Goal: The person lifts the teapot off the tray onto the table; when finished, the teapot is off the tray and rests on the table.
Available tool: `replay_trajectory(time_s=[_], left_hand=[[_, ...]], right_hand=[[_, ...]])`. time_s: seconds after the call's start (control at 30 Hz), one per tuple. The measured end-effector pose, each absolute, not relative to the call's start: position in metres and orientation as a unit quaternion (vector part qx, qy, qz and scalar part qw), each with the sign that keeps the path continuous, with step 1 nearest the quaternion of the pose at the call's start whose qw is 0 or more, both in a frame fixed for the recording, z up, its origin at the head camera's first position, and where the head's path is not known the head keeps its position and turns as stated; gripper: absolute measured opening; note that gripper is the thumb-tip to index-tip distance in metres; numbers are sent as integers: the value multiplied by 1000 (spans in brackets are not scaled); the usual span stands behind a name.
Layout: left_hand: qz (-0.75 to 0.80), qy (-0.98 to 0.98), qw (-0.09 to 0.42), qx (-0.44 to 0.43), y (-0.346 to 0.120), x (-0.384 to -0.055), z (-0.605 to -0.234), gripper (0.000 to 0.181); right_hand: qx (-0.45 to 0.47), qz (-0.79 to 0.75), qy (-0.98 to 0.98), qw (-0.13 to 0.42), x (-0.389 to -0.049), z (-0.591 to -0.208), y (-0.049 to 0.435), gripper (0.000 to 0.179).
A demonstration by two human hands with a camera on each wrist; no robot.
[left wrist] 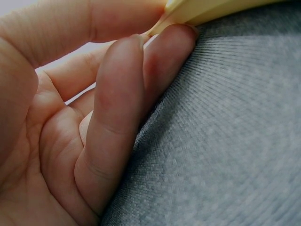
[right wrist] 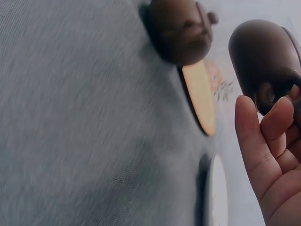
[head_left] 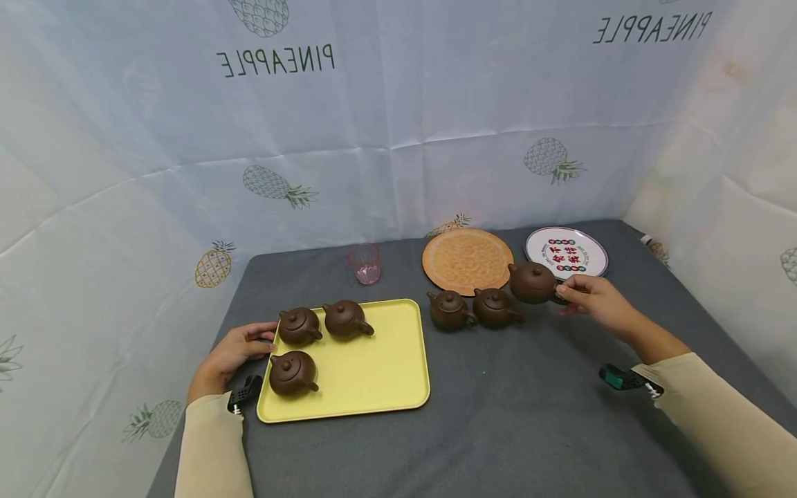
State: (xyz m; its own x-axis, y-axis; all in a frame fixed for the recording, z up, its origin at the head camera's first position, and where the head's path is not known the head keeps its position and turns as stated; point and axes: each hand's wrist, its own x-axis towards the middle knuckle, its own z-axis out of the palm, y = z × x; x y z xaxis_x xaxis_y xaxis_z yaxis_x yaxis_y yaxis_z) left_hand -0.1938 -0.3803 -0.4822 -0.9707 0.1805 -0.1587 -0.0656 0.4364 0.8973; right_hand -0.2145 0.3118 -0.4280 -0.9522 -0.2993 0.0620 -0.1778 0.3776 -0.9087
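My right hand (head_left: 594, 301) pinches the handle of a dark brown teapot (head_left: 532, 282), which hangs above the cloth at the right. In the right wrist view the same teapot (right wrist: 265, 61) is lifted, with fingertips at its handle. Two more brown teapots, one (head_left: 448, 310) beside the other (head_left: 495, 308), stand just left of it. My left hand (head_left: 239, 348) grips the left rim of a yellow tray (head_left: 373, 373); the left wrist view shows fingers at the tray's edge (left wrist: 211, 12). On the tray's left part sit three teapots: one (head_left: 299, 326), another (head_left: 344, 319) and a third (head_left: 292, 373).
Behind the standing teapots lies a round orange-brown mat (head_left: 467, 259). A white plate (head_left: 566, 250) with red writing is at the back right. Behind the tray stands a pink clear glass (head_left: 365, 265). Grey cloth (head_left: 498, 415) covers the table, with pineapple-print curtains (head_left: 398, 104) around it.
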Motion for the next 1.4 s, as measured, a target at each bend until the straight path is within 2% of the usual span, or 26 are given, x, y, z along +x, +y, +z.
replay_trajectory(time_s=[0.63, 1.23, 1.4], left_hand=[[533, 838, 112, 37, -380, -197, -483, 56], [547, 827, 123, 44, -377, -194, -478, 55], [540, 832, 120, 42, -384, -199, -489, 57]], right_hand=[[-85, -512, 852, 75, -222, -464, 334, 40], [-66, -501, 858, 91, -225, -476, 337, 37], [-63, -507, 854, 98, -225, -474, 337, 38]])
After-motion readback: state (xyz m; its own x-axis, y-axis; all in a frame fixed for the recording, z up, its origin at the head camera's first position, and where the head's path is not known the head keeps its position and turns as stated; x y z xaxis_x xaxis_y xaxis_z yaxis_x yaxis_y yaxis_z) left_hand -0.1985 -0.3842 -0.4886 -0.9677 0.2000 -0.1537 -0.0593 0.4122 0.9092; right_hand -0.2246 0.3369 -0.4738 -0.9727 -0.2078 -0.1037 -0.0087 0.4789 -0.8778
